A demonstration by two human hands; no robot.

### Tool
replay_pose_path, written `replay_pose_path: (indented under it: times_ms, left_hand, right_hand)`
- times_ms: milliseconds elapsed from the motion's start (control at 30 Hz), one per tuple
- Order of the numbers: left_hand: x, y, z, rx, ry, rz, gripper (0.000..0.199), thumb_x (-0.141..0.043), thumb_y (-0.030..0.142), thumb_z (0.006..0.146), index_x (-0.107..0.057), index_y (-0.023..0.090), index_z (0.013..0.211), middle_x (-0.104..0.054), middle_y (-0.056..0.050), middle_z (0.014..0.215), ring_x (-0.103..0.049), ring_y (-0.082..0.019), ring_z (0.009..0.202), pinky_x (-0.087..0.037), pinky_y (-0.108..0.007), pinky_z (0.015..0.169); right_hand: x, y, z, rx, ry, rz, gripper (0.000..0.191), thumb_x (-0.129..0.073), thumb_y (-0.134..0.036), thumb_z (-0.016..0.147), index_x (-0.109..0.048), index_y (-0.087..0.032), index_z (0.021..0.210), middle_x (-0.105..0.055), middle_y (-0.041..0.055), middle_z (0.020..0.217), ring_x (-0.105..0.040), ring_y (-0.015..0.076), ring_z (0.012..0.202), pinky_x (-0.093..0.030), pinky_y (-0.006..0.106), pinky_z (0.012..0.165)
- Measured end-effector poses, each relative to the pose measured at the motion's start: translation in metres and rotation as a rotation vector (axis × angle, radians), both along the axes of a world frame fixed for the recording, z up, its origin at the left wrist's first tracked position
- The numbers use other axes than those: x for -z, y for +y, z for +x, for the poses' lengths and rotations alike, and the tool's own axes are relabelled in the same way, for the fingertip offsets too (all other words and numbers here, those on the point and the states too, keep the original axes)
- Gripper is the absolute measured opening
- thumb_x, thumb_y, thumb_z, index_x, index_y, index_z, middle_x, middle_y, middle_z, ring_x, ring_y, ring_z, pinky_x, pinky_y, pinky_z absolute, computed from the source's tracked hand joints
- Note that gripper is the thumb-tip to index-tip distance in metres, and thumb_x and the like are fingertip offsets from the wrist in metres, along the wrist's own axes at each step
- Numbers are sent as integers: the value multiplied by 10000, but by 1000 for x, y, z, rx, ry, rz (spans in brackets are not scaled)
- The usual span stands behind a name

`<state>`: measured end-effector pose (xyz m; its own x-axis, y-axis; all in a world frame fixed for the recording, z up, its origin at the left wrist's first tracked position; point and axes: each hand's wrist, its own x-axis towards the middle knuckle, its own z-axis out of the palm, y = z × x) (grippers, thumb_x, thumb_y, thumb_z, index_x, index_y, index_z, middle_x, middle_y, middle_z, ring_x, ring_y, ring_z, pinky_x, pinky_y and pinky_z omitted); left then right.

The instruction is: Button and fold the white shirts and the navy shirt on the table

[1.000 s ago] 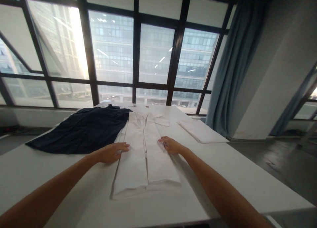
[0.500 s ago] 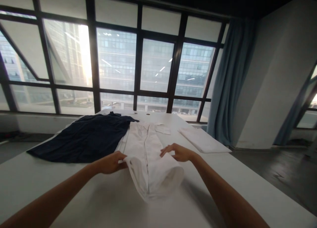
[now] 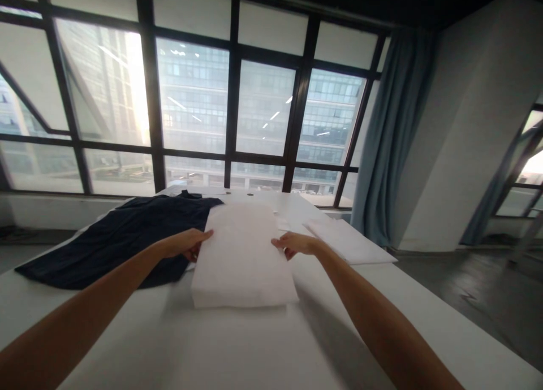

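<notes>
A folded white garment [image 3: 246, 260] lies lengthwise before me on the white table [image 3: 203, 350]. Its smooth side faces up, and the near edge is softly rounded. My left hand [image 3: 190, 244] grips its left edge, thumb on top and fingers curled at the side. At the opposite edge, my right hand [image 3: 294, 244] is closed on the cloth, with its fingertips partly hidden. Beside my left forearm, a dark navy garment [image 3: 139, 237] is spread flat; the white cloth lies close to its right side.
A flat folded white cloth [image 3: 350, 242] rests on the table's right side. Black-framed windows [image 3: 263, 107] stand beyond the far end. A blue curtain [image 3: 377, 152] and a pale column [image 3: 449, 152] are at the right, above grey floor [image 3: 462, 294].
The white garment's near end has been folded up and away from me, covering the front opening seen before. Both hands have moved farther forward along its sides.
</notes>
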<state>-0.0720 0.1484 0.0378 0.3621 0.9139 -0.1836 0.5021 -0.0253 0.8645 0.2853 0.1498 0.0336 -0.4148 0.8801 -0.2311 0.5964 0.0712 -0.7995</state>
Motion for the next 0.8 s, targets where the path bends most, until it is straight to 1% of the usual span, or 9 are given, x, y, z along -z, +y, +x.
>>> replay_pose_path:
  times_ms: [100,133,200,267,367,500,600,700,800]
  left_hand:
    - [38,31,-8,-72,193,-66,756,-578,869,512,-606,134,683,-669,-89,674,-591,-174,483,-445,-274,443]
    - [46,41,-9,-96,216,-52,752,-566,874,516,-589,137,660,-659,-83,652,-581,-165,467,-431,-261,433]
    - [56,58,-6,-141,258,-22,732,-528,866,577,-561,136,595,-632,-80,583,-557,-147,446,-410,-240,432]
    - [57,73,2,-205,323,-5,700,-511,822,656,-528,136,520,-588,-78,498,-521,-134,418,-397,-236,435]
    - [57,88,13,-296,376,54,605,-583,704,705,-478,159,464,-494,-36,392,-466,-126,374,-361,-242,418]
    - [55,99,14,-284,364,201,418,-680,490,696,-499,171,497,-402,36,352,-401,-99,347,-280,-221,388]
    - [48,107,8,-276,164,310,287,-658,429,712,-581,159,656,-484,42,438,-447,-104,392,-318,-212,406]
    - [43,116,7,-287,-32,433,316,-613,451,750,-605,150,843,-601,15,604,-527,-122,472,-396,-220,458]
    - [51,120,12,-338,81,455,319,-585,405,784,-614,127,938,-649,-17,681,-584,-149,531,-437,-240,518]
  right_hand:
    - [23,21,-6,88,-285,-118,529,-599,-638,810,-642,-111,802,-644,51,685,-620,126,548,-534,249,583]
    - [27,27,-9,114,-332,-117,514,-590,-622,826,-633,-110,801,-635,48,673,-616,125,534,-533,248,570]
    - [31,39,-16,186,-370,-77,483,-584,-586,847,-612,-108,781,-623,47,663,-605,125,516,-533,254,548]
    - [32,51,-23,276,-371,-9,447,-589,-545,856,-597,-112,742,-615,50,647,-595,132,512,-527,260,529]
    - [38,68,-33,386,-310,148,388,-638,-471,830,-584,-128,658,-607,55,608,-584,141,537,-490,232,501]
    - [48,82,-35,452,-116,269,227,-688,-302,773,-585,-140,652,-611,32,636,-541,117,548,-420,194,464]
    - [49,88,-26,395,118,312,135,-661,-259,777,-610,-138,747,-616,9,664,-524,95,549,-393,178,472]
    - [49,95,-17,398,284,335,165,-625,-298,815,-608,-140,863,-652,20,740,-555,101,583,-412,185,503]
    - [55,103,-18,487,187,365,182,-641,-262,804,-614,-128,923,-689,61,829,-613,133,672,-461,219,589]
